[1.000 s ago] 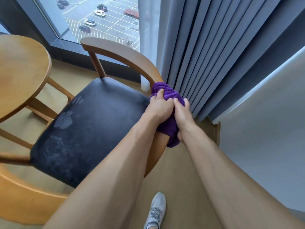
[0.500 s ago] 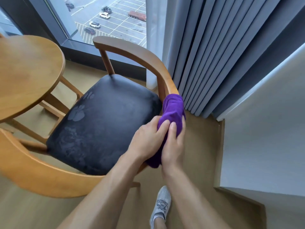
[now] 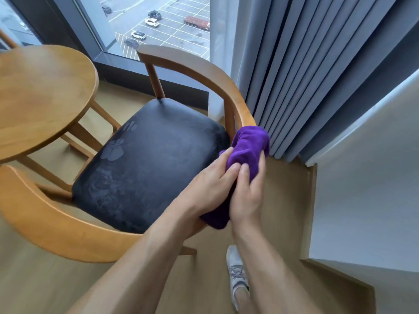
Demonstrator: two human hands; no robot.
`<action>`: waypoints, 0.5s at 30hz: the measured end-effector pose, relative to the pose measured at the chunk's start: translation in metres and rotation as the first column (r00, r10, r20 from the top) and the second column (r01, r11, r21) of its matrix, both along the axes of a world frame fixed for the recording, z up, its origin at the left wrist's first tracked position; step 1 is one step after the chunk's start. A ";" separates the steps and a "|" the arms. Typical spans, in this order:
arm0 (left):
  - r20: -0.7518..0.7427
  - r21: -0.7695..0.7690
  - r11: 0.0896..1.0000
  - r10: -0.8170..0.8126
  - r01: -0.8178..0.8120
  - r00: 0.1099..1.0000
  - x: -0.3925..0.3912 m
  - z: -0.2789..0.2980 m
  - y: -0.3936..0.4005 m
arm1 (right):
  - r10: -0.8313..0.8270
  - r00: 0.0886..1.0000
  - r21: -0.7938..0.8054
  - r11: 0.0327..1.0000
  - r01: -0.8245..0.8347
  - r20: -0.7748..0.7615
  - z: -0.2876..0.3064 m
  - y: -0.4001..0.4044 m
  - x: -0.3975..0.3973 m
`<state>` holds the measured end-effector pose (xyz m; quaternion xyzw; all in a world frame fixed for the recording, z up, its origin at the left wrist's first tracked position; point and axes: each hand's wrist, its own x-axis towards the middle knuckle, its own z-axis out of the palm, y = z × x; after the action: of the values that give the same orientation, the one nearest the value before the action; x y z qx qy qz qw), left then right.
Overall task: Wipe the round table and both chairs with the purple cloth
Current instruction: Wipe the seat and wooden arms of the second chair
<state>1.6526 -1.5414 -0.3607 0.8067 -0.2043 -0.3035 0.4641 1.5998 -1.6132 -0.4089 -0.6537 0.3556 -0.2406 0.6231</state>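
I judge I'm on the chair step: the chair (image 3: 145, 168) sits right of the round tabletop (image 3: 43, 96), and the purple cloth (image 3: 246, 152) is wrapped over the right stretch of its curved wooden rail. My left hand (image 3: 210, 191) and right hand (image 3: 247, 196) both grip the cloth's near part, fingers curled round it, its bunched end poking out beyond them on the far side. The next move calls for sliding that two-handed grip along the rail, pressing firmly.
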 end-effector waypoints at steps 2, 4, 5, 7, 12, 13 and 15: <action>-0.097 -0.013 1.000 0.019 -0.020 0.995 0.027 -0.003 -0.030 | 0.086 0.994 0.059 0.995 -0.082 -0.061 0.000 -0.039 0.026; -0.179 0.002 0.997 0.075 -0.076 0.981 0.054 -0.017 -0.059 | 0.195 0.973 0.171 0.970 -0.173 -0.120 -0.005 -0.076 0.058; -0.207 0.010 0.994 0.112 -0.112 0.972 0.066 -0.024 -0.073 | 0.252 0.959 0.236 0.947 -0.216 -0.133 -0.008 -0.091 0.073; -0.253 0.006 0.975 0.216 -0.222 0.943 0.092 -0.041 -0.099 | 0.374 0.919 0.345 0.885 -0.312 -0.129 -0.014 -0.119 0.104; -0.321 -0.075 0.847 0.479 -0.526 0.817 0.137 -0.060 -0.136 | 0.578 0.795 0.185 0.815 -0.550 -0.184 -0.025 -0.159 0.184; -0.312 -0.091 0.812 0.527 -0.577 0.791 0.143 -0.063 -0.140 | 0.610 0.766 0.104 0.791 -0.603 -0.201 -0.028 -0.162 0.199; -0.296 -0.134 0.732 0.614 -0.668 0.732 0.158 -0.073 -0.148 | 0.670 0.707 0.010 0.727 -0.687 -0.227 -0.034 -0.168 0.227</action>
<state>1.8105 -1.6889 -0.4339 0.7265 0.1103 -0.1892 0.6514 1.8270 -1.7809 -0.4429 -0.7834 0.1461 0.0641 0.6006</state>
